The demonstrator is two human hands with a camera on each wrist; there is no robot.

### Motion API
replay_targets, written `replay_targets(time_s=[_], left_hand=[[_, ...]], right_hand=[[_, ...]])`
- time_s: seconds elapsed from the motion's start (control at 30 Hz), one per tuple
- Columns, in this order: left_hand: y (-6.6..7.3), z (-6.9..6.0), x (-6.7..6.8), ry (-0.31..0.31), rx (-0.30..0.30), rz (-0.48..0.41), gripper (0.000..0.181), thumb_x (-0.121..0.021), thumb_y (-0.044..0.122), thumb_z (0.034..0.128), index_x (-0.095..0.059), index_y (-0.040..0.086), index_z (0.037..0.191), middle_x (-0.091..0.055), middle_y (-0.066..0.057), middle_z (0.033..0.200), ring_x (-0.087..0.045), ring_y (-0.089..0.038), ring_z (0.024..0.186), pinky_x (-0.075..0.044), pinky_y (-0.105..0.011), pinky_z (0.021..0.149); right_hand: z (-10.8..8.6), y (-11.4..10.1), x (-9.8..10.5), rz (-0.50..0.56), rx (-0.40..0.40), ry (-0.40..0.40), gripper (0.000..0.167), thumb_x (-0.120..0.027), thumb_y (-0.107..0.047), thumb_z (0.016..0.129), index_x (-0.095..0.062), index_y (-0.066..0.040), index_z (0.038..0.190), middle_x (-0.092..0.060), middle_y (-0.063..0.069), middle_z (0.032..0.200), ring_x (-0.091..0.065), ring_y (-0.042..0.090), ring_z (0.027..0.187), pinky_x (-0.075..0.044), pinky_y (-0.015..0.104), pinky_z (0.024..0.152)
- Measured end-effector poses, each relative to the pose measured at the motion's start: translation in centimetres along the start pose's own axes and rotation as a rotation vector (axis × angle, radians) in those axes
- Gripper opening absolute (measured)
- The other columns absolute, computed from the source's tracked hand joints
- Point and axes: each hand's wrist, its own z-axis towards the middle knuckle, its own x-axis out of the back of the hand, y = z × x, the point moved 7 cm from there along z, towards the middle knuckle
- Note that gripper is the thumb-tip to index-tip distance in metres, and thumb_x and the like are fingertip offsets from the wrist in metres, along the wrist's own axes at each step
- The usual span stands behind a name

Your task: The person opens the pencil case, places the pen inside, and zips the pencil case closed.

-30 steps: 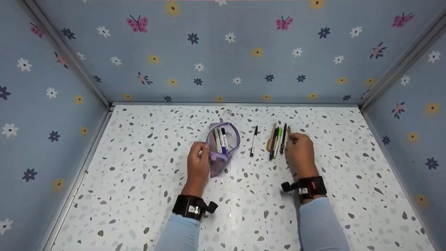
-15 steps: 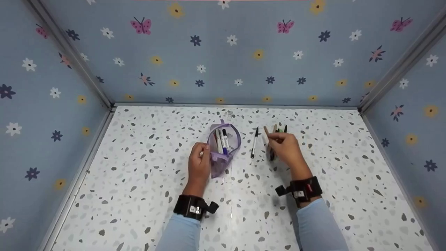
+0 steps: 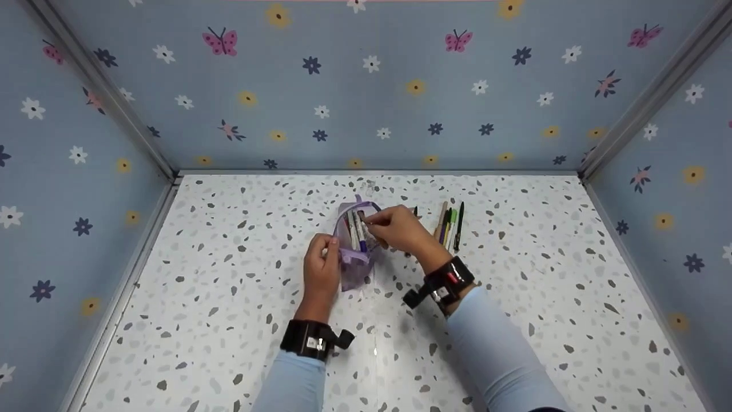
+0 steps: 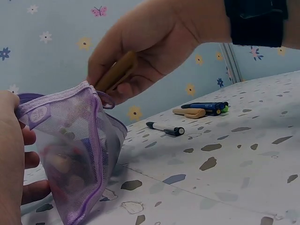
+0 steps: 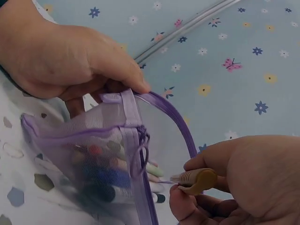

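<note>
My left hand [image 3: 321, 269] pinches the near left rim of a purple mesh pencil pouch [image 3: 355, 276], with the thumb on top. The pouch's mouth gapes, and several pens and markers [image 3: 355, 232] lie inside. At that mouth my right hand [image 3: 403, 230] holds a tan pen [image 4: 117, 71] with a clip between thumb and fingers. In the right wrist view the clip end of the tan pen [image 5: 199, 179] shows just outside the zipper edge [image 5: 145, 187]. Its other end is hidden by fingers and pouch.
A black-and-white pen [image 4: 165, 129] lies on the table right of the pouch, partly behind my right hand in the head view. Farther right is a loose row of several pens, including a green-capped pen [image 3: 453, 217] and a black pen [image 3: 460, 226]. Patterned walls [image 3: 366, 103] enclose the table.
My right hand has picked up the tan pen from the right end of the row and carried it left to the pouch's mouth. My left hand keeps its grip on the rim.
</note>
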Motion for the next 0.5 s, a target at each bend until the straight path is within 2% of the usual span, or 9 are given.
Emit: replay_targets(time_s=[0.13, 0.2, 0.23, 0.37, 0.5], left_hand=[[-0.2, -0.1, 0.1, 0.007, -0.004, 0.004, 0.024, -0.061, 0.013, 0.1165, -0.067, 0.003, 0.096, -0.066, -0.008, 0.103, -0.061, -0.014, 0.100, -0.054, -0.023, 0.086], [-0.2, -0.2, 0.0, 0.007, 0.002, 0.006, 0.024, -0.061, 0.014, 0.1164, -0.067, 0.002, 0.096, -0.066, -0.009, 0.104, -0.062, -0.014, 0.101, -0.055, -0.023, 0.087], [-0.2, -0.2, -0.1, 0.005, 0.006, 0.007, 0.024, -0.061, 0.014, 0.1164, -0.067, 0.003, 0.097, -0.066, -0.009, 0.104, -0.062, -0.015, 0.101, -0.055, -0.023, 0.087], [-0.1, 0.0, -0.1, -0.004, 0.014, 0.021, 0.022, -0.061, 0.014, 0.1163, -0.068, 0.002, 0.099, -0.068, -0.011, 0.106, -0.063, -0.017, 0.102, -0.057, -0.024, 0.087], [0.0, 0.0, 0.0, -0.008, 0.031, 0.015, 0.022, -0.060, 0.016, 0.1166, -0.068, 0.004, 0.101, -0.070, -0.010, 0.108, -0.064, -0.017, 0.102, -0.059, -0.026, 0.086]], right_hand=[[0.5, -0.6, -1.2, -0.029, 0.058, 0.004, 0.032, -0.075, -0.019, 0.108, -0.082, -0.009, 0.137, -0.086, 0.011, 0.116, -0.073, 0.010, 0.083, -0.061, 0.026, 0.074], [0.3, -0.2, -1.0, -0.035, 0.069, 0.026, 0.031, -0.075, -0.021, 0.109, -0.082, -0.007, 0.135, -0.085, 0.013, 0.123, -0.077, 0.015, 0.095, -0.065, 0.029, 0.084], [0.1, 0.2, -0.7, -0.027, 0.061, 0.046, 0.031, -0.075, -0.021, 0.109, -0.082, -0.006, 0.134, -0.085, 0.013, 0.124, -0.078, 0.019, 0.098, -0.065, 0.032, 0.087], [-1.0, 2.1, 1.2, 0.023, 0.029, 0.130, 0.028, -0.073, -0.020, 0.111, -0.082, -0.003, 0.131, -0.082, 0.015, 0.116, -0.079, 0.034, 0.101, -0.066, 0.041, 0.083], [-1.9, 3.9, 2.9, 0.010, 0.010, 0.171, 0.026, -0.073, -0.018, 0.110, -0.082, -0.002, 0.128, -0.081, 0.018, 0.112, -0.077, 0.031, 0.094, -0.064, 0.036, 0.079]])
